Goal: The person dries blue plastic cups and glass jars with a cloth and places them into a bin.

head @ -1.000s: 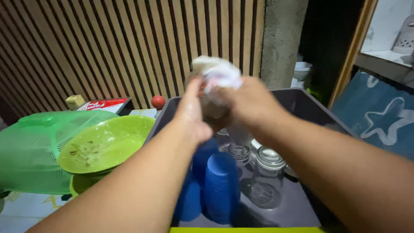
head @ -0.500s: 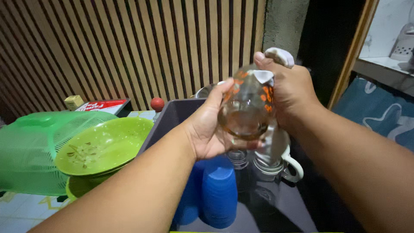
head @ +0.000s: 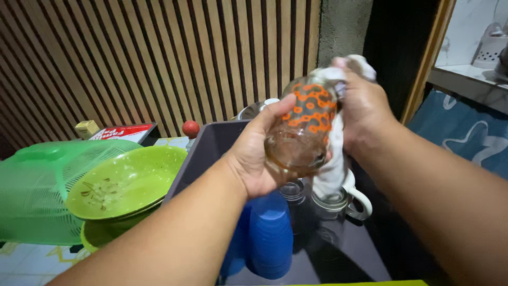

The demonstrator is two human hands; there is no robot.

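The right hand (head: 365, 108), fingers largely hidden, clutched a white cloth (head: 332, 169) at the mouth of an orange-patterned glass (head: 302, 130), wrapped tight by the left hand (head: 260, 153) above the grey tub (head: 209, 145). Since half a second earlier, the glass had tipped toward 1 o'clock, showing more pattern.

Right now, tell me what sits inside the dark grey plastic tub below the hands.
Inside the dark grey plastic tub: upturned blue plastic cups, clear glass jars and a white-handled mug. The patterned glass and both forearms cover the rest.
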